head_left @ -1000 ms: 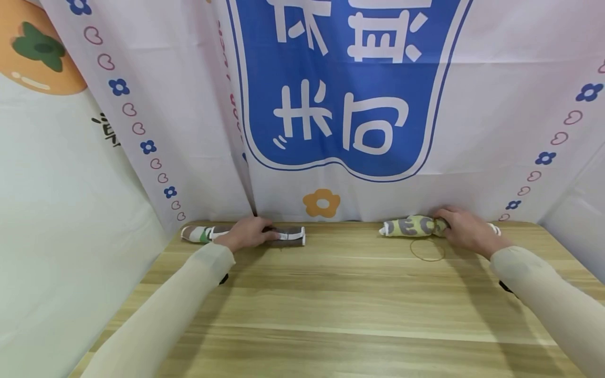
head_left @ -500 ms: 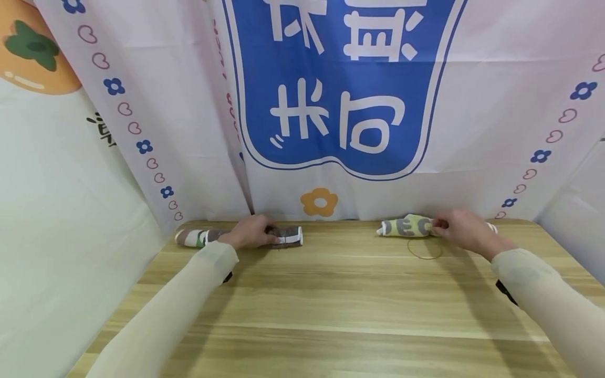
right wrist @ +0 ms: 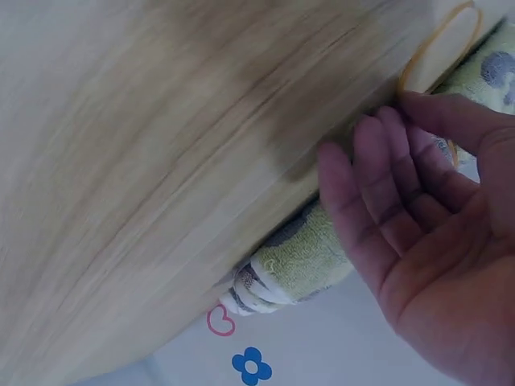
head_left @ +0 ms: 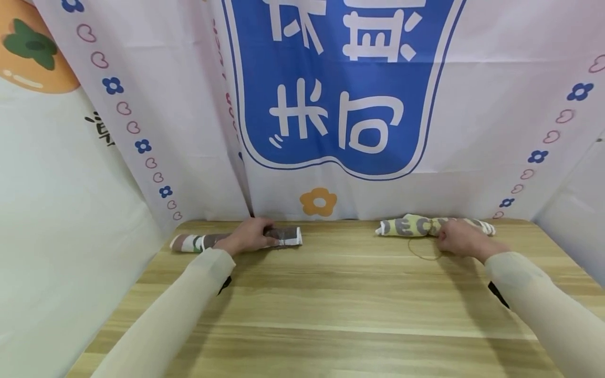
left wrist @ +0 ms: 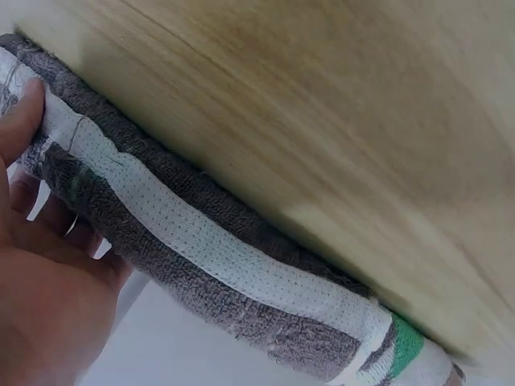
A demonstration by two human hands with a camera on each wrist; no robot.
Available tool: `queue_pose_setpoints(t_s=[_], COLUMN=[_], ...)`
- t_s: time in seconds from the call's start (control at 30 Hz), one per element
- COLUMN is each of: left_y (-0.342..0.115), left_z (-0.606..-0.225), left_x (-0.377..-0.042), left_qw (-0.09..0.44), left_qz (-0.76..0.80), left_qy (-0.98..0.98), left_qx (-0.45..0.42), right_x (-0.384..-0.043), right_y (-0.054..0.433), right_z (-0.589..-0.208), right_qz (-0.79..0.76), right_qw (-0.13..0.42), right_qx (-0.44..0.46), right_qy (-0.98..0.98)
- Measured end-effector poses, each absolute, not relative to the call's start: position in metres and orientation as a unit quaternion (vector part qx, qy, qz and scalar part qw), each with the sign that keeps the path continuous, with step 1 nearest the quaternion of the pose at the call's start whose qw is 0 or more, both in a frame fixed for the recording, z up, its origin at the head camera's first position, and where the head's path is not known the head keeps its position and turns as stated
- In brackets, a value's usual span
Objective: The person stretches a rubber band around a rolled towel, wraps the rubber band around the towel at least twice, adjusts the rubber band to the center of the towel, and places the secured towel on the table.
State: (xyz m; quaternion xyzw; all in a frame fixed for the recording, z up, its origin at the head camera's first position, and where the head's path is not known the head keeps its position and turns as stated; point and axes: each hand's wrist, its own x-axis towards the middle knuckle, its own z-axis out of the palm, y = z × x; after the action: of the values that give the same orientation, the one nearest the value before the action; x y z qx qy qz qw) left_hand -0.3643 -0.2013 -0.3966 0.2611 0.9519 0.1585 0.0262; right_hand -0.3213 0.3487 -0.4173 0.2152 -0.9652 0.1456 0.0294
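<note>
- Across the wood-grained bench (head_left: 307, 304), beyond both sleeves, two cloth rolls lie by the far edge
- Nearest of these things, a thin yellowish band (head_left: 424, 259) loops on the wood; probably stretchy and nearly weightless, best taken between thumb and fingertip; whether it circles the roll fully, I cannot tell
- The right grip (head_left: 460, 239) is narrow, apparently pinching that band
- The left grip (head_left: 250, 234) holds the grey-brown roll (left wrist: 209, 241) right of its middle, thumb on the white strip
- That roll should be light, soft and hardly slippery; clasp it midway so layers stay tight; fuzzy pile, green and white at one end
- Just behind the band, the yellow-green roll (head_left: 411, 226) should squash easily; grasp around the middle; grey lettering, white ends
</note>
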Motion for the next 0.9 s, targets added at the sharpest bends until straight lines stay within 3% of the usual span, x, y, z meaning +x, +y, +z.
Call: queue_pose_setpoints(t_s=[0.27,0.9], left_y=[-0.202,-0.169], left_z=[-0.401,-0.383], left_x=[-0.356,-0.341], left_qw=[-0.009,-0.031], left_qz=[0.174,0.266], left_qy=[0.953,0.943], left_qx=[0.247,0.199], right_x=[-0.308,-0.292], right_y=[0.331,0.290], right_z=[-0.408,-0.383], right_qz=[0.146,0.210], right_qw=[-0.012,0.111], right_qx=[0.150,0.185], right_qy=[-0.978,-0.954])
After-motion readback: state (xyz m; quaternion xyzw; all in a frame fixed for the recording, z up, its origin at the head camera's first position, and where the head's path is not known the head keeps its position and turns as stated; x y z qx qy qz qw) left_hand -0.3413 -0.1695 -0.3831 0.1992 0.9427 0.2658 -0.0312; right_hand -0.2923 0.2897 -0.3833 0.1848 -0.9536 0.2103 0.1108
